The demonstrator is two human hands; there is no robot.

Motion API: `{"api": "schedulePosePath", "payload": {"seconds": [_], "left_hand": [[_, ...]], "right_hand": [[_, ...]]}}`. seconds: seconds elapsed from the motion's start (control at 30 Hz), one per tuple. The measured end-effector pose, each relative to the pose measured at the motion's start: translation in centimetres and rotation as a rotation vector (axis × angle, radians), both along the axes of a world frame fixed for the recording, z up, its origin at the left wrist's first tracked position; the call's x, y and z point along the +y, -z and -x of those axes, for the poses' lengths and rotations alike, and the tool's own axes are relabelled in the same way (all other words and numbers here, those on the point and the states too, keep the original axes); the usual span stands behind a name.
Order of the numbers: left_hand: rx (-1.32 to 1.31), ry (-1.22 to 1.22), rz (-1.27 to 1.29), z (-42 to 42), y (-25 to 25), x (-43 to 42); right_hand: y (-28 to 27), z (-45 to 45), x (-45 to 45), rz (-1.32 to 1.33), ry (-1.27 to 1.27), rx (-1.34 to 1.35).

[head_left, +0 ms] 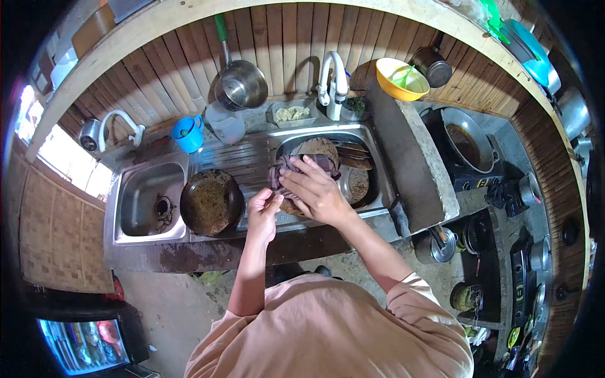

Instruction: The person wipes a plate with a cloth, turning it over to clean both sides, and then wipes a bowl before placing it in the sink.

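My right hand [315, 190] lies across a dark striped cloth [307, 162] over the right sink basin, its fingers together and pressing the cloth. Beside it, my left hand [262, 213] is closed, with its thumb toward the cloth. What its fingers hold is hidden; a brown edge shows just to its right. Behind the cloth a round, brownish, worn surface [317, 147] shows in part. Wooden utensils [354, 156] and another round brown item [358, 186] lie in the right basin [373, 140].
A blackened round pan [212, 201] rests on the drainboard, left of my hands. The left basin [135, 205] lies beyond it. Behind stand a blue mug [188, 133], a clear container [225, 123] and a white faucet [336, 88]. A concrete divider [419, 170] rises at right, before a wok [467, 142].
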State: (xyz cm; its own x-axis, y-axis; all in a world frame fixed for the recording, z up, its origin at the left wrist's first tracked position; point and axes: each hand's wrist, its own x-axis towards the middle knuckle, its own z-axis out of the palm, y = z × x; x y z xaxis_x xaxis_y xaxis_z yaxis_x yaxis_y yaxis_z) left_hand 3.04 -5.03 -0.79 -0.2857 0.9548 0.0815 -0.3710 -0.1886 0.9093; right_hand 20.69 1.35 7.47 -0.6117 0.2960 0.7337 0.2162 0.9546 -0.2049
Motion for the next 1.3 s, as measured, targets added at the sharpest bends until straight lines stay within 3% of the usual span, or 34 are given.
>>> {"api": "schedulePosePath", "payload": {"seconds": [0.13, 0.2, 0.27, 0.37, 0.53, 0.73, 0.87, 0.93, 0.97, 1.07, 1.2, 1.3], "left_hand": [[-0.005, 0.010, -0.032, 0.2, 0.6, -0.1], [-0.009, 0.017, -0.052, 0.5, 0.7, -0.3], [-0.015, 0.018, -0.058, 0.8, 0.3, -0.6], [-0.066, 0.020, -0.014, 0.4, 0.0, -0.5], [-0.138, 0.008, 0.091, -0.2, 0.5, 0.3], [-0.504, -0.058, 0.047, -0.2, -0.5, 0.5], [-0.594, -0.149, 0.083, 0.8, -2.4, 0.7], [-0.600, -0.146, 0.058, 1.2, -3.2, -0.2], [-0.605, -0.118, 0.006, 2.4, -0.2, 0.1], [-0.536, -0.211, 0.097, 1.2, -3.4, 0.0], [-0.432, -0.121, 0.129, 1.7, -0.8, -0.6], [-0.336, -0.079, 0.120, 0.7, -1.5, -0.9]], "right_hand": [[0.5, -0.4, 2.0, 0.125, 0.257, 0.216], [1.4, -0.3, 3.0, 0.455, 0.430, 0.451], [0.5, -1.2, 2.8, 1.036, 0.513, 0.477], [4.7, -1.5, 4.3, 0.802, 0.517, 0.483], [1.9, -0.4, 2.6, 0.269, 0.300, 0.276], [3.0, 1.1, -1.3, 0.050, 0.070, -0.118], [6.5, -1.1, -2.0, -0.125, -0.004, -0.183], [7.8, -2.5, -1.0, -0.053, 0.033, -0.137], [8.3, -3.0, -0.3, -0.003, 0.063, -0.061], [8.5, -3.2, 1.5, 0.197, 0.214, 0.196], [4.3, -2.3, 2.7, 0.508, 0.381, 0.410], [2.1, -1.3, 2.0, 0.172, 0.268, 0.210]]}}
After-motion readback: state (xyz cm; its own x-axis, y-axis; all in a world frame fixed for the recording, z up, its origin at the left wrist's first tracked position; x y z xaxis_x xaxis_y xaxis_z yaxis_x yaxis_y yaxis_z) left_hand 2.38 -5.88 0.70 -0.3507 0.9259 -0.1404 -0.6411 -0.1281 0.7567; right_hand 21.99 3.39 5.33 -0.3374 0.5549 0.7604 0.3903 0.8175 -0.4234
